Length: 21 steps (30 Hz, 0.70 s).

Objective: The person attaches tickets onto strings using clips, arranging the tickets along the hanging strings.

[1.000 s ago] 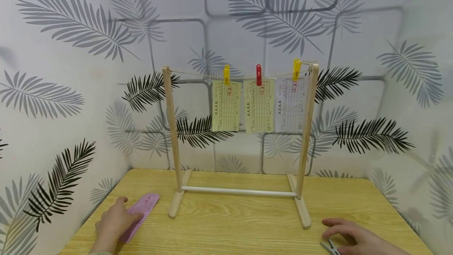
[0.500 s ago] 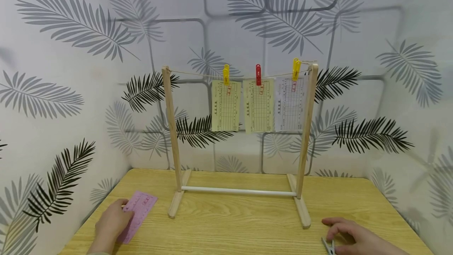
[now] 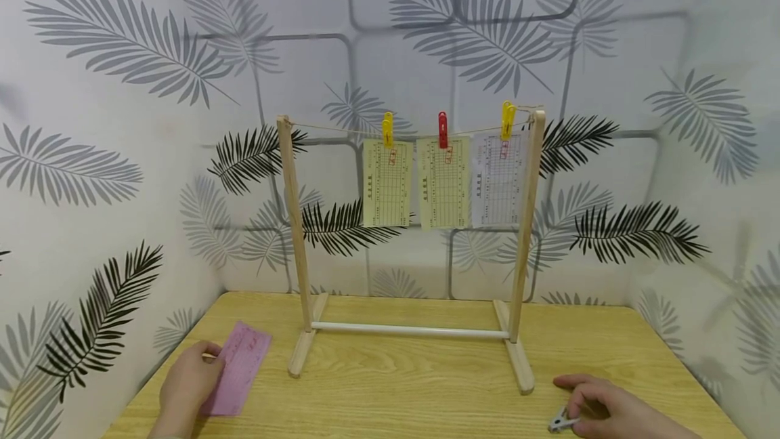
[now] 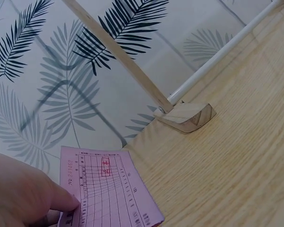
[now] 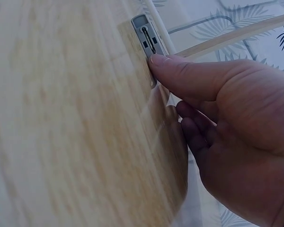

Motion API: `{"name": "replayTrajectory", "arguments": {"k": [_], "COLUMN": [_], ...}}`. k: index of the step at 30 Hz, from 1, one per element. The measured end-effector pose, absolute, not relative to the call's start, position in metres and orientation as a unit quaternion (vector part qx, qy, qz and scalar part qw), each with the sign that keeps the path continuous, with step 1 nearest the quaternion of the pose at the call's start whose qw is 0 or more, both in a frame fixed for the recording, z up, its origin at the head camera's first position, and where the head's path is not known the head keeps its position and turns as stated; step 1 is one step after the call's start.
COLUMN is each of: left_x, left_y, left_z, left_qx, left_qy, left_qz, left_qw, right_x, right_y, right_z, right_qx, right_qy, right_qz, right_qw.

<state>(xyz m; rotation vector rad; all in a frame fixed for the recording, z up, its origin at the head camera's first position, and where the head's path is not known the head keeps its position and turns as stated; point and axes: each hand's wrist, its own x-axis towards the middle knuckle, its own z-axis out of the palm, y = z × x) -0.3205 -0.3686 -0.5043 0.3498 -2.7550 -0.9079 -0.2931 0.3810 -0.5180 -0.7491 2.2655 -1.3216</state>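
At the table's left side my left hand [image 3: 190, 377] pinches a pink printed slip [image 3: 240, 371] by its near left edge. The left wrist view shows the thumb lying over the slip [image 4: 109, 189], which has a red stamp and ruled lines. On the right, my right hand [image 3: 615, 408] holds a small grey clothespin [image 3: 559, 421] between thumb and fingers, low over the tabletop. Its spring end points away from the thumb in the right wrist view, where the clothespin [image 5: 147, 35] shows its wire spring. The fingers behind it are partly hidden.
A wooden rack [image 3: 529, 222] with a string and white lower bar [image 3: 408, 329] stands mid-table. From the string hang two yellow slips [image 3: 386, 185] and a white slip [image 3: 498, 181], held by yellow and red clothespins [image 3: 443, 131]. Patterned walls border the table.
The left hand has shifted slightly left, and the pink slip has turned its face more toward the head camera. In the right fingers the grey clothespin has turned round.
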Motion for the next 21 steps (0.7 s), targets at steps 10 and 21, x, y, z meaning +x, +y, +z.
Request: {"name": "replayTrajectory", "arguments": {"k": [10,21], "left_x": [-0.321,-0.321], "left_y": [-0.365,-0.358], "left_z": [-0.501,-0.495], "left_qx": [0.127,0.125], "left_qy": [-0.926,-0.916], "left_qz": [-0.33,-0.347], "left_qw": [0.135,0.16], "right_x": [-0.295,-0.3], "right_y": [0.384,0.391], "right_z": [-0.52,-0.524], "right_qx": [-0.285,-0.345], "right_qy": [0.816,0.805], "right_qz": [-0.47,-0.455], "right_qw": [0.178,0.161]}}
